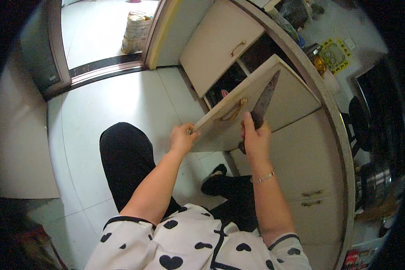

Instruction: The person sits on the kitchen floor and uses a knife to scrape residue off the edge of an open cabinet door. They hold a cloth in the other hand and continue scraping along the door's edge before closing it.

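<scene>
My right hand (256,138) is closed around the dark handle of a kitchen knife (266,95), its stained blade pointing up and away from me. The blade is in front of the pale face of a partly open cabinet door (288,91), which has a brass-coloured handle (235,108). With its fingers and thumb, my left hand (184,136) grips the lower left corner of that door. Dark space and a divider show behind the door, with a small red and white item inside.
Another cabinet door (222,44) stands beside the opening. The countertop edge (337,135) curves along the right, with a black pan (359,125) and bottles beyond it. A doorway with a wrapped stack (136,32) lies at the upper left. My knee and foot are close below the door.
</scene>
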Available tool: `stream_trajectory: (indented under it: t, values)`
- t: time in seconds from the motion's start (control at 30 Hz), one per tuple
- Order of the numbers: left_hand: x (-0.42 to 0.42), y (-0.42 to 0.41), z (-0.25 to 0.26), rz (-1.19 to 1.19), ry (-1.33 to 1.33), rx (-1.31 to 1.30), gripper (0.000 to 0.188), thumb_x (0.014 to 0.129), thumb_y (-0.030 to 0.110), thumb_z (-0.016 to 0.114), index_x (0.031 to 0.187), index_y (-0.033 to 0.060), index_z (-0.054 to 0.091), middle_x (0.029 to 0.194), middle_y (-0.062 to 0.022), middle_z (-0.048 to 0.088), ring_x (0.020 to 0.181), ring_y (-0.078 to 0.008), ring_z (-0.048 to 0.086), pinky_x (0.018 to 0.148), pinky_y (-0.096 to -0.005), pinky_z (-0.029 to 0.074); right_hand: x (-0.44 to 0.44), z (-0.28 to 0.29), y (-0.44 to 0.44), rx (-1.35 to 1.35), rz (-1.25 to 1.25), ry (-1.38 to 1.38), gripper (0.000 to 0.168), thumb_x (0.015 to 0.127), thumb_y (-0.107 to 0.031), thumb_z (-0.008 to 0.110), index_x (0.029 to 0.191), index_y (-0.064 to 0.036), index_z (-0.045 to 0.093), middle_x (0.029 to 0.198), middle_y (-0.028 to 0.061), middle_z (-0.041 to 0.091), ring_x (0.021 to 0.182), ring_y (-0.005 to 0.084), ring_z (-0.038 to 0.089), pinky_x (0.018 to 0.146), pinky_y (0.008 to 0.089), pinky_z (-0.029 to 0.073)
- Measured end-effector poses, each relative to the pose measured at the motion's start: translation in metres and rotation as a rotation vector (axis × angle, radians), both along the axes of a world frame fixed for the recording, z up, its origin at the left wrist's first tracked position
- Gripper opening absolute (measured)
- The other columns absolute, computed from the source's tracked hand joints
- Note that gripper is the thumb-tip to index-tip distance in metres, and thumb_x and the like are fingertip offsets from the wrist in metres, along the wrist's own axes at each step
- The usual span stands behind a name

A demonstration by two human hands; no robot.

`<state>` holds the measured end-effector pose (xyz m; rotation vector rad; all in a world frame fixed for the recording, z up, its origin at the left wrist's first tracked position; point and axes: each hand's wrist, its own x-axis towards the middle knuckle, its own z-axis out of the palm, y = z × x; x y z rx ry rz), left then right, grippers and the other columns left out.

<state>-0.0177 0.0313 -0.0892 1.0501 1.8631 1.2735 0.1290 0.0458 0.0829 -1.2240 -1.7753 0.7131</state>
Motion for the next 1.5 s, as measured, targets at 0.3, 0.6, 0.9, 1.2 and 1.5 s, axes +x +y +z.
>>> stream_trajectory:
  t: [0.3, 0.6, 0.9, 1.2, 1.5]
  values:
    - [-0.002, 0.011, -0.012, 0.024, -0.148, 0.034, 0.038, 0.073, 0.026, 0.073, 0.106, 0.0104, 0.063, 0.098, -0.0183, 0.060, 0.095, -0.0338, 0.057, 0.080, -0.0421, 0.046, -0.036, 0.081, -0.034, -0.020, 0.222, -0.327, 0.037, 0.089, -0.021, 0.055, 0.117, 0.000, 0.043, 0.071, 0.0062, 0.057, 0.062, 0.0141, 0.055, 0.056, 0.0294, 0.046]
    - [0.010, 0.020, -0.034, 0.117, -0.287, 0.056, 0.040, 0.067, 0.029, 0.077, 0.101, 0.0121, 0.064, 0.099, -0.0167, 0.059, 0.094, -0.0332, 0.057, 0.079, -0.0415, 0.046, -0.051, 0.077, -0.035, -0.254, 0.132, -0.283, 0.029, 0.092, -0.033, 0.050, 0.103, -0.007, 0.047, 0.061, -0.0014, 0.048, 0.045, 0.0055, 0.043, 0.040, 0.0197, 0.035]
    - [0.019, 0.018, -0.033, 0.031, -0.459, 0.061, 0.041, 0.067, 0.028, 0.077, 0.102, 0.0096, 0.064, 0.100, -0.0163, 0.059, 0.094, -0.0330, 0.058, 0.076, -0.0404, 0.047, -0.033, -0.004, -0.043, -0.472, 0.105, -0.216, 0.034, 0.090, -0.034, 0.054, 0.106, -0.006, 0.045, 0.062, 0.0009, 0.048, 0.045, 0.0083, 0.042, 0.039, 0.0242, 0.036]
    - [0.016, 0.004, -0.012, 0.097, -0.436, 0.117, 0.032, 0.071, 0.018, 0.074, 0.098, 0.0063, 0.063, 0.075, -0.0116, 0.063, 0.057, -0.0202, 0.061, 0.055, -0.0336, 0.048, -0.045, -0.001, -0.055, -0.600, 0.113, -0.036, 0.027, 0.092, -0.034, 0.052, 0.091, -0.008, 0.045, 0.063, -0.0017, 0.047, 0.042, 0.0057, 0.042, 0.036, 0.0199, 0.034]
    - [0.008, -0.002, 0.001, 0.075, -0.493, 0.038, 0.029, 0.071, 0.013, 0.072, 0.097, 0.0057, 0.063, 0.074, -0.0112, 0.063, 0.058, -0.0214, 0.061, 0.056, -0.0337, 0.048, -0.046, 0.027, -0.051, -0.483, 0.106, 0.055, 0.026, 0.092, -0.034, 0.051, 0.095, -0.008, 0.045, 0.060, -0.0024, 0.046, 0.042, 0.0050, 0.042, 0.036, 0.0192, 0.033]
